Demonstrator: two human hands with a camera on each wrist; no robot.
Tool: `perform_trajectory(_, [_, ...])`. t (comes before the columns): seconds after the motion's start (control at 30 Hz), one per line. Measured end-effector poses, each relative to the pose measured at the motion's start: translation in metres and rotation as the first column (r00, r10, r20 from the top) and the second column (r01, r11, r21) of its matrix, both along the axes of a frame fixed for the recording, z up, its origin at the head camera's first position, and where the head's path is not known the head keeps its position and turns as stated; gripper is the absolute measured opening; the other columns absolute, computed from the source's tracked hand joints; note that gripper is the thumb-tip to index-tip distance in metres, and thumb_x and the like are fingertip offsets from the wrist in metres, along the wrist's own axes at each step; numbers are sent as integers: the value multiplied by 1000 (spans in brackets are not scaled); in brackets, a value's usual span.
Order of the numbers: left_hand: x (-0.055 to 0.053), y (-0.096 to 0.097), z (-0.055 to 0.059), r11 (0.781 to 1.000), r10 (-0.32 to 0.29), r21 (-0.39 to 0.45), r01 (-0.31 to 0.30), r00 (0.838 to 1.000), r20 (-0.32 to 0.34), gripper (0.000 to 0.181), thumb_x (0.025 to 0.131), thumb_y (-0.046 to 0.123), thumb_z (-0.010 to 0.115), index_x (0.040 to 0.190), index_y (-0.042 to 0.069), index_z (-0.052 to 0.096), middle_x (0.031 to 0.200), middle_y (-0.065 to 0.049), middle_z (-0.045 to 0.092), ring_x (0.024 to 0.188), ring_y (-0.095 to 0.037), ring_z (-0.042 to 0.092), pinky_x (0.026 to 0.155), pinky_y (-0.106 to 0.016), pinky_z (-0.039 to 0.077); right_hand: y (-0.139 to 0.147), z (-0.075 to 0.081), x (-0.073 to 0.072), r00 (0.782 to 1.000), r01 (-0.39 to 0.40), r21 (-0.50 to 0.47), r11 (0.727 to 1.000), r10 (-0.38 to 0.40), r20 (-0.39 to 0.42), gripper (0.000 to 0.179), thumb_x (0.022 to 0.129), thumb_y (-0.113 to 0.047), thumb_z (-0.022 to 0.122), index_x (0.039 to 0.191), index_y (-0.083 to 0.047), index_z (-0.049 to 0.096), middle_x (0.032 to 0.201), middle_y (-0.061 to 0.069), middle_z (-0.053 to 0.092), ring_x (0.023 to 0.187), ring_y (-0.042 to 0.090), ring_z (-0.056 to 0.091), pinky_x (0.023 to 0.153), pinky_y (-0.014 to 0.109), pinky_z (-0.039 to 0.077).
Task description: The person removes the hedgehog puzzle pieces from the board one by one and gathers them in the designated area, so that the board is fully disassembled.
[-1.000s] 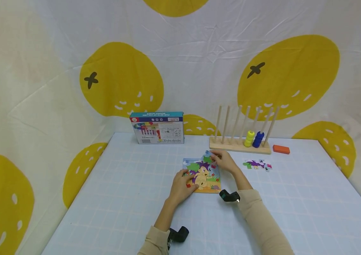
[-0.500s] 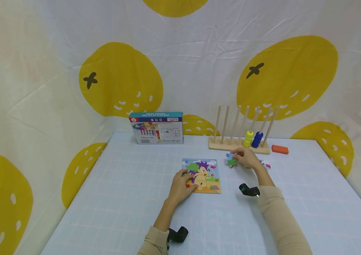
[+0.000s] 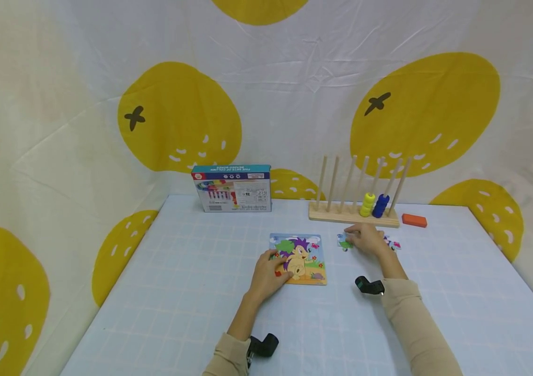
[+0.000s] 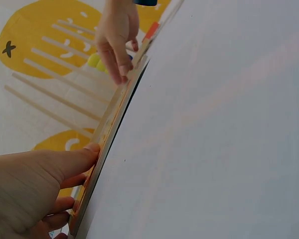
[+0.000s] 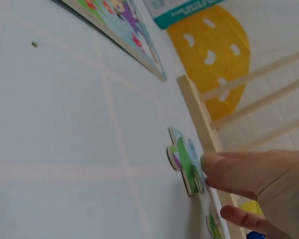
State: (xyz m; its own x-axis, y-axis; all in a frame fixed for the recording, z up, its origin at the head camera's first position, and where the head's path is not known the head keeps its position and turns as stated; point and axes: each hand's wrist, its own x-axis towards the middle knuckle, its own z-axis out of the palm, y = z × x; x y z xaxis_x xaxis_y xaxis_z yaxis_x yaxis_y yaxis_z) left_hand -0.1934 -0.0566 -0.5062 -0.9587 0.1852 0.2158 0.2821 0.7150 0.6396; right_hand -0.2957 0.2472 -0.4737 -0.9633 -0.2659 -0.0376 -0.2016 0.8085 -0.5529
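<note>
My left hand point(image 3: 268, 274) rests on the left side of a square hedgehog puzzle board point(image 3: 311, 261), which lies flat on the table. Its thumb point(image 4: 77, 162) and fingertips touch the board's face near the edge. To the board's right, my right hand point(image 3: 369, 240) pinches a green and blue puzzle piece point(image 5: 185, 164), thumb at its edge; its other fingers are partly hidden. The piece is at the tabletop; whether it touches is unclear. Other puzzle pieces point(image 3: 394, 244) lie just right of it, partly covered by that hand.
A wooden peg rack point(image 3: 332, 213) with yellow beads point(image 3: 367, 204) and blue beads point(image 3: 381, 206) stands behind the right hand. An orange block point(image 3: 414, 220) lies right of the rack. A printed box point(image 3: 233, 192) stands at the back left.
My right hand has moved right, carrying the puzzle piece from the board's top edge to beside the loose pieces and lowering it there. My left hand has stayed on the board.
</note>
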Motion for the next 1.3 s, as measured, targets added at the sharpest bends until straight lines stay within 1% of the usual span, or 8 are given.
perform_trajectory(0.1, [0, 0, 0, 1000, -2, -2, 2, 1000, -7, 42, 81, 26, 73, 115, 3, 67, 134, -18, 48, 126, -37, 41, 104, -51, 35, -2, 1, 3, 1000, -25, -1, 1000, 25, -15, 37, 83, -21, 70, 114, -2, 65, 123, 24, 57, 118, 47, 43, 87, 72, 23])
perform_trajectory(0.23, [0, 0, -1, 1000, -3, -4, 3, 1000, -11, 42, 81, 26, 73, 115, 3, 67, 133, -18, 49, 125, -37, 42, 104, -51, 35, -3, 1, 6, 999, -42, 4, 999, 42, 3, 43, 78, -24, 75, 114, -2, 66, 123, 23, 57, 118, 46, 40, 89, 72, 20])
perform_trajectory(0.3, [0, 0, -1, 1000, -2, -7, 2, 1000, -8, 42, 81, 27, 73, 115, 4, 67, 134, -18, 48, 126, -37, 41, 104, -51, 34, -4, 1, 7, 999, -40, 8, 999, 40, 15, 42, 79, -24, 75, 115, -3, 66, 123, 22, 57, 118, 45, 38, 90, 71, 18])
perform_trajectory(0.43, [-1, 1, -1, 1000, 1, -9, -1, 1000, -2, 42, 82, 27, 72, 116, 4, 66, 134, -17, 48, 126, -36, 41, 104, -51, 34, -6, 2, 10, 999, -26, 17, 1000, 25, 28, 44, 79, -23, 74, 117, -4, 65, 124, 23, 56, 116, 44, 37, 91, 67, 19])
perform_trajectory(0.63, [-1, 0, -1, 1000, -1, -15, 0, 1000, -13, 42, 81, 28, 73, 116, 4, 66, 134, -18, 48, 126, -37, 42, 104, -50, 35, -8, 4, 13, 999, -15, 28, 1000, 13, 43, 48, 79, -24, 75, 121, -5, 63, 128, 25, 52, 120, 47, 35, 94, 72, 14])
perform_trajectory(0.8, [-1, 0, -1, 1000, -3, -21, 2, 1000, -18, 42, 81, 28, 73, 116, 4, 66, 134, -18, 48, 126, -36, 42, 105, -50, 34, -2, 2, 12, 999, -29, 34, 999, 28, 30, 47, 79, -22, 74, 120, -5, 63, 128, 26, 52, 118, 48, 36, 92, 75, 12])
perform_trajectory(1.03, [0, 0, -1, 1000, -2, -25, 1, 1000, -14, 43, 81, 28, 73, 116, 5, 66, 134, -17, 48, 126, -36, 42, 104, -50, 35, 5, -1, 11, 999, -44, 54, 998, 42, 25, 47, 79, -19, 74, 121, -5, 62, 127, 26, 53, 115, 48, 36, 88, 71, 19])
perform_trajectory(1.3, [0, 0, -3, 1000, 3, -21, -4, 1000, -3, 43, 81, 29, 73, 116, 5, 66, 135, -17, 48, 127, -36, 41, 104, -50, 34, 8, -2, 11, 999, -31, 43, 999, 30, 37, 47, 79, -20, 74, 122, -5, 62, 126, 26, 53, 115, 47, 36, 88, 70, 20])
